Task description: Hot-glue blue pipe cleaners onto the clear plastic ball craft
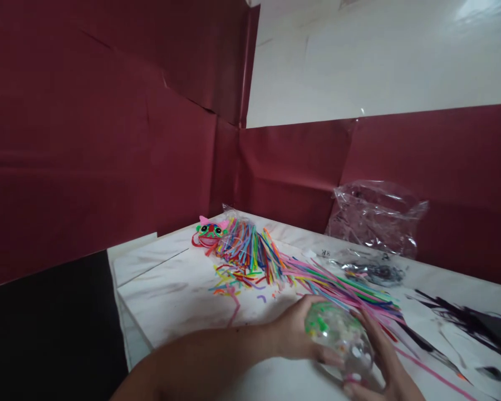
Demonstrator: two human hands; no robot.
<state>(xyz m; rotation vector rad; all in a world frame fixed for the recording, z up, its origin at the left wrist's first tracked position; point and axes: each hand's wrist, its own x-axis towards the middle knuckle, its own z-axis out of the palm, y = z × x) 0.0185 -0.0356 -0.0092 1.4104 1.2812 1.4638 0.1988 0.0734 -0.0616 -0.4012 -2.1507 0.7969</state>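
Note:
Both my hands wrap a clear ball (338,337) filled with small green and white beads, low at the front of the white table (171,289). My left hand (294,334) cups its left side with the fingers curled under. My right hand (379,356) closes on its right side, fingers bent around it. Just behind the ball lies a long pile of coloured plastic strips (313,275).
A red, green and pink toy face (211,233) sits at the far end of the strips. A crumpled clear plastic bag (373,217) stands at the back right. Black bits and white paper (455,323) lie to the right. Dark red paper walls (108,139) enclose the table.

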